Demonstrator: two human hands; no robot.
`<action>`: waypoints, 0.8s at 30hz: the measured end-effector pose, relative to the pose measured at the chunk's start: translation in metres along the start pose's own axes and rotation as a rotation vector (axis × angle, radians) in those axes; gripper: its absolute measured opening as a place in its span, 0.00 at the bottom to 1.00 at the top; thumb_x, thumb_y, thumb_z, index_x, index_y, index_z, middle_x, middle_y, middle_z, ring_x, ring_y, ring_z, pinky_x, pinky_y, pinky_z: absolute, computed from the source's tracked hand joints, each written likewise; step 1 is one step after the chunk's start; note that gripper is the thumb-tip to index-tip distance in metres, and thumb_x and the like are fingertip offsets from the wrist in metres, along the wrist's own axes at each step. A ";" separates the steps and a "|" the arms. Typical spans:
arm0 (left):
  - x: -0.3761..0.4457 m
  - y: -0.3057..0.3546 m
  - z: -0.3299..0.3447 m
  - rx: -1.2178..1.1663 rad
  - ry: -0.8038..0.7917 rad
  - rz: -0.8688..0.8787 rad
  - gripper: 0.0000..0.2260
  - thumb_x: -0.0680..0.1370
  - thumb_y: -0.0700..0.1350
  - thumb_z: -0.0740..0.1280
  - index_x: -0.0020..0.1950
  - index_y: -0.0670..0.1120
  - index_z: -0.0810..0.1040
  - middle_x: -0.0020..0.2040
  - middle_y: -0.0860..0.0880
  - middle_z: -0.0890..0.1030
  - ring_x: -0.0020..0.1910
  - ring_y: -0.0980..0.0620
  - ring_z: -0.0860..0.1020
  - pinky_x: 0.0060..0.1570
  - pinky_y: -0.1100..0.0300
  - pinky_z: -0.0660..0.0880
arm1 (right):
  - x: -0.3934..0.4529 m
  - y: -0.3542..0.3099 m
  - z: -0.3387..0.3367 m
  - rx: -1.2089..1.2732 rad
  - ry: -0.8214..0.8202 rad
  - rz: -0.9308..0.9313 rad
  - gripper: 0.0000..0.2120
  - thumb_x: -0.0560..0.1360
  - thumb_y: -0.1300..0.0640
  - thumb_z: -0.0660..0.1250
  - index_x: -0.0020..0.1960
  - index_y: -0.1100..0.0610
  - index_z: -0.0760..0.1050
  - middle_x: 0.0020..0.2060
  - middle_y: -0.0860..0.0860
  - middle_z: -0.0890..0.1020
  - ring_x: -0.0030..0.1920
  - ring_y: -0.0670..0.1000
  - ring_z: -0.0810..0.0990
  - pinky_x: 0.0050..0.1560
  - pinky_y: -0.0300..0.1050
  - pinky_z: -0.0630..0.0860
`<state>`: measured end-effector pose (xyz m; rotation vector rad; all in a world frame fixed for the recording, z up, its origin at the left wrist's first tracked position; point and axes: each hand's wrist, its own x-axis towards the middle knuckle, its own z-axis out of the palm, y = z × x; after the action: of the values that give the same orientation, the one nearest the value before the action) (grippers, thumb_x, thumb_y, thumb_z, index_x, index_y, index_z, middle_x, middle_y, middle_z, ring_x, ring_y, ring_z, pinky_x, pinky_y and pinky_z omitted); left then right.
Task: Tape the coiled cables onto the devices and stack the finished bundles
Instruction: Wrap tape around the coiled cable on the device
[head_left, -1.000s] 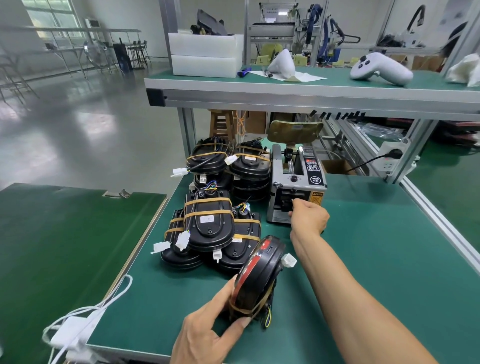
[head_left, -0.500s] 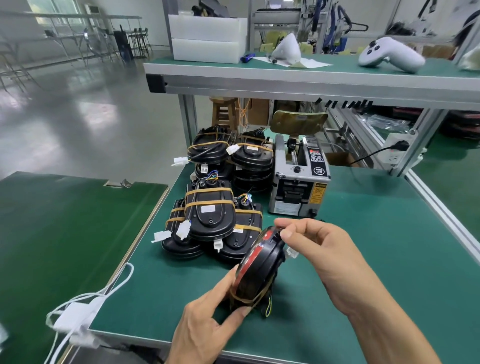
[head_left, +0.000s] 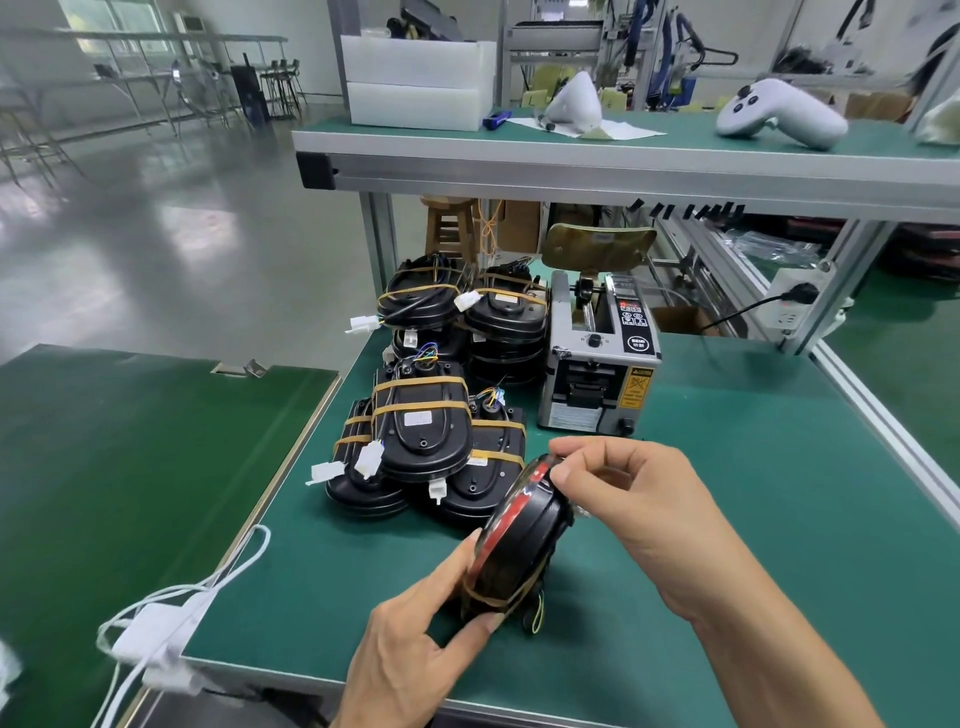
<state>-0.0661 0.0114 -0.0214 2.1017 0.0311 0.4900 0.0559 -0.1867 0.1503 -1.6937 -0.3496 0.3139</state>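
Change: R hand (head_left: 641, 512) has left the tape dispenser (head_left: 597, 364) slot, where it was 1 s ago, and come back to the device (head_left: 519, 540). Dispenser now sits beyond the R hand, untouched.
R hand: thumb + forefinger pinched at the device's top edge, other fingers loosely curled. Prob holding a fresh tape strip, but the strip itself is too thin/clear to make out w/ certainty.
L hand (head_left: 415, 639): unchanged grip; thumb under, fingers on the near face, propping the device on edge on the green bench (head_left: 727, 519).
Device: black, red-rimmed, tilted upright between both hands. One tan tape band already round its lower end, next to the L thumb; small wires poke out underneath.
Meaning: looks like 2nd band abt to go on at the top end, matching the two-band finished units.
Stack: finished bundles (head_left: 426, 436) just beyond the L hand, left of the dispenser; more piled behind them.
Progress: this unit approx half taped; stacking it not yet done.
Next needs: lay the strip across the coil, press it down both sides w/o letting the device tip.
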 end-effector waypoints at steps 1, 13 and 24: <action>0.000 0.000 0.000 0.000 0.000 0.003 0.34 0.78 0.58 0.76 0.82 0.65 0.68 0.68 0.66 0.82 0.65 0.60 0.83 0.66 0.52 0.81 | 0.001 0.001 0.001 -0.010 0.007 -0.004 0.09 0.75 0.60 0.76 0.36 0.53 0.85 0.51 0.39 0.87 0.52 0.41 0.86 0.55 0.44 0.76; 0.001 -0.002 0.002 -0.027 0.006 0.006 0.34 0.78 0.57 0.76 0.82 0.63 0.69 0.70 0.64 0.82 0.66 0.59 0.83 0.67 0.52 0.80 | 0.000 0.001 0.003 -0.076 0.038 -0.017 0.05 0.69 0.51 0.75 0.38 0.52 0.85 0.52 0.38 0.86 0.49 0.43 0.87 0.59 0.51 0.80; 0.001 -0.001 0.001 -0.030 0.007 0.011 0.35 0.77 0.55 0.77 0.82 0.64 0.69 0.69 0.64 0.82 0.66 0.60 0.83 0.67 0.55 0.79 | -0.004 -0.004 0.004 -0.196 0.072 -0.030 0.07 0.72 0.57 0.77 0.37 0.48 0.84 0.51 0.34 0.85 0.50 0.39 0.86 0.61 0.52 0.79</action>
<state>-0.0644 0.0112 -0.0220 2.0718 0.0156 0.5012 0.0504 -0.1838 0.1537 -1.8848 -0.3615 0.2013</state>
